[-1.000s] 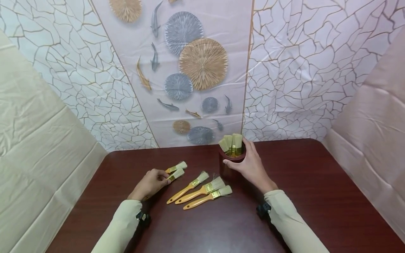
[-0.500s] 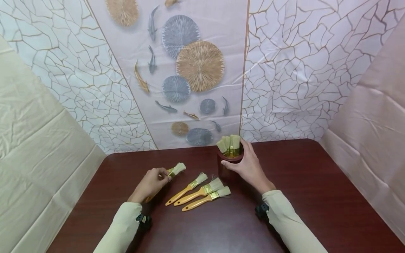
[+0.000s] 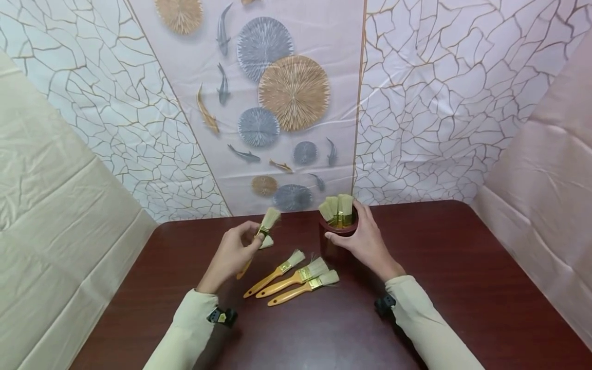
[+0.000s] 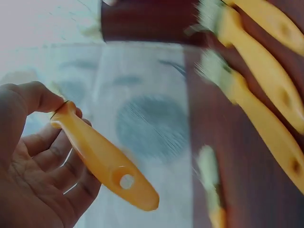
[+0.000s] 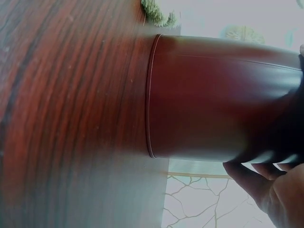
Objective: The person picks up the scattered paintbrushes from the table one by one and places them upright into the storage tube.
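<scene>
My left hand (image 3: 233, 252) pinches a paintbrush (image 3: 270, 218) near its metal ferrule, between thumb and fingers. The brush tilts with pale bristles up; its orange handle (image 4: 104, 156), with a hole at the end, slants across the palm in the left wrist view. Behind that hand lies another brush, mostly hidden, its bristles (image 3: 266, 242) showing. My right hand (image 3: 370, 246) grips the rim of a dark red cylindrical cup (image 3: 333, 246), thumb in front and fingers round the far side. Several brushes (image 3: 344, 206) stand in the cup, bristles up. The cup (image 5: 204, 99) stands upright on the table.
Three orange-handled brushes (image 3: 293, 280) lie fanned out on the dark wooden table (image 3: 314, 334) between my hands, bristles toward the cup. A patterned cloth backdrop (image 3: 296, 92) rises behind the table's far edge, with plain cream cloth (image 3: 69, 231) along the left side.
My left hand has picked one of the two left-hand brushes up off the table and tilted its bristles upward. The right hand stays on the cup.
</scene>
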{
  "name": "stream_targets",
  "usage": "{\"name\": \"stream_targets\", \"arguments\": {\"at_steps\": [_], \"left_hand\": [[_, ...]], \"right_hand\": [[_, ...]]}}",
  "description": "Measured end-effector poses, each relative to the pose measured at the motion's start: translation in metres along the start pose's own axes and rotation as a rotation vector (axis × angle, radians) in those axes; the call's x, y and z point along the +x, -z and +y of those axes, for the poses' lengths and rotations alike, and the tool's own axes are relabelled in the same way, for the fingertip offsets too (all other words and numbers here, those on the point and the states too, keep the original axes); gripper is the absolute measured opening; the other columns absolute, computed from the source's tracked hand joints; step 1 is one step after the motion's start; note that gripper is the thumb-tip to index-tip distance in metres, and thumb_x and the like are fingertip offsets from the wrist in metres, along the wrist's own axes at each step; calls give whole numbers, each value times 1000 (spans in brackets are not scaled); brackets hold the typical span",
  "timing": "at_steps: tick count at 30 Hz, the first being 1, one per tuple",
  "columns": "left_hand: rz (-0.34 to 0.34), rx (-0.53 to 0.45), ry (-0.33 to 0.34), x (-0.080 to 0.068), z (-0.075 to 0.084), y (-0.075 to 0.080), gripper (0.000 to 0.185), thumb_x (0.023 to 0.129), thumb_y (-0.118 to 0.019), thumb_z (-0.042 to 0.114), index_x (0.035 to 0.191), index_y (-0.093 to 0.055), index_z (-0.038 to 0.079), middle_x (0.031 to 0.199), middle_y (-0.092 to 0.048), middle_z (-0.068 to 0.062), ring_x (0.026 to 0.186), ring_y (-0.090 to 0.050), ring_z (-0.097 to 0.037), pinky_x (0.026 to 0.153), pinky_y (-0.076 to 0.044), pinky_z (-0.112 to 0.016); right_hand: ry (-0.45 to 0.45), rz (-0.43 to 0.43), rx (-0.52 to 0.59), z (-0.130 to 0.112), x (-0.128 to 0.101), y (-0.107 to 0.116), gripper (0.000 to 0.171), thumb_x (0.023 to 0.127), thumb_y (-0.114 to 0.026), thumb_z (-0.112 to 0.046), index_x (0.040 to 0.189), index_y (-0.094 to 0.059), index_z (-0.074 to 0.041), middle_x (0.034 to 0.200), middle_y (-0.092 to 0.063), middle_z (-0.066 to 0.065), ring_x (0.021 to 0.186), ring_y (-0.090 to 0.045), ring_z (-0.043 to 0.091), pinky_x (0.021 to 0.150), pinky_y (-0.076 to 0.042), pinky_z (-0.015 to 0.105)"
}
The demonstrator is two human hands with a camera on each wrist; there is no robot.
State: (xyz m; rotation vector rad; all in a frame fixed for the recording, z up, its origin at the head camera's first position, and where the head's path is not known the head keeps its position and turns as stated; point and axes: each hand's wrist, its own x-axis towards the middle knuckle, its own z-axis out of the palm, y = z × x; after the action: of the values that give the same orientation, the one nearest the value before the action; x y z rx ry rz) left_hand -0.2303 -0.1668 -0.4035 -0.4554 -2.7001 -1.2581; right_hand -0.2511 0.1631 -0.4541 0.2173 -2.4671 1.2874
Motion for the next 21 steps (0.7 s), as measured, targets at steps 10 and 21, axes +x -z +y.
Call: {"name": "stream_targets", "arguments": {"at_steps": [10, 21], "left_hand": [[0, -91, -158, 21, 72, 7, 23, 103, -66, 12, 125, -67, 5, 100, -75, -9, 86, -72, -22, 77, -59, -38], [41, -197, -304, 57, 132, 4, 24, 102, -66, 7, 125, -63, 3, 109, -71, -9, 92, -73, -20, 78, -61, -37]], "right_hand": [[-22, 10, 5, 5, -2, 5, 115, 77, -95, -45, 163, -30, -4, 155, -42, 19, 138, -49, 41, 111, -42, 63], [1, -13, 13, -2, -1, 1, 114, 77, -94, -47, 163, -32, -9, 155, -43, 17, 136, -52, 39, 109, -44, 61]]}}
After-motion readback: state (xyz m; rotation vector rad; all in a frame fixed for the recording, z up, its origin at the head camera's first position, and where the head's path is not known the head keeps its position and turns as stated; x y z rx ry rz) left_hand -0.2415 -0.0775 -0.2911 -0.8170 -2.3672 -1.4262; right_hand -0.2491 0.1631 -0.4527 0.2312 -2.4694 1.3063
